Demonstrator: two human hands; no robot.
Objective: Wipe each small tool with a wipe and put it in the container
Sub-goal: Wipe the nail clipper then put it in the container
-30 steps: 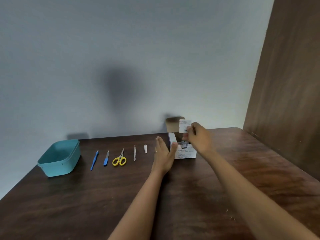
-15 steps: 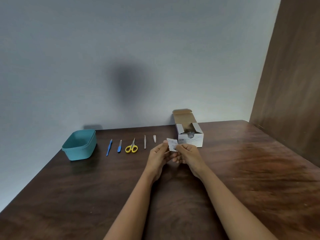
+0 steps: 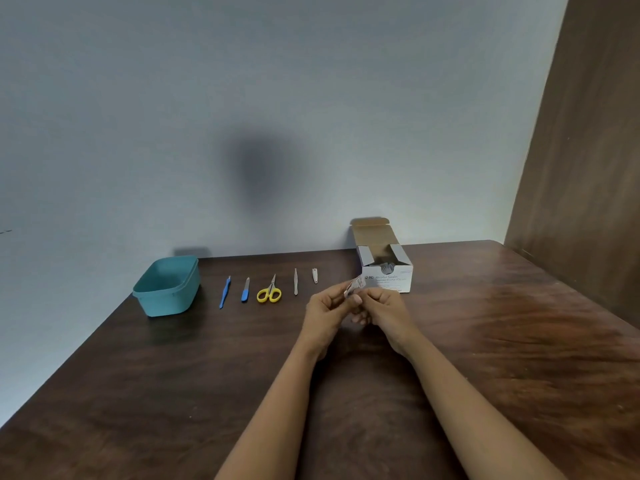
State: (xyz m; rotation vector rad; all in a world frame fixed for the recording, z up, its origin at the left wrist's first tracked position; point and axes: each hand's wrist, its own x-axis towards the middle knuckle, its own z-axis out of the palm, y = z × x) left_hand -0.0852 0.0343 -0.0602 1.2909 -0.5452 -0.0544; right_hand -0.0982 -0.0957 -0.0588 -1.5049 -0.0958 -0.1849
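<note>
While both hands pinch the swab packet (image 3: 354,288) just in front of the swab box (image 3: 387,271), left hand (image 3: 327,308) and right hand (image 3: 382,306), I judge nothing wiped: five tools lie between box and empty-looking teal container (image 3: 166,287).

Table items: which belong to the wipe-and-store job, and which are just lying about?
Job: wipe packet pinched by left hand and right hand; swab box; teal container; two blue tools; scissors; tweezers; clipper.

Lying about: nothing visible.
</note>
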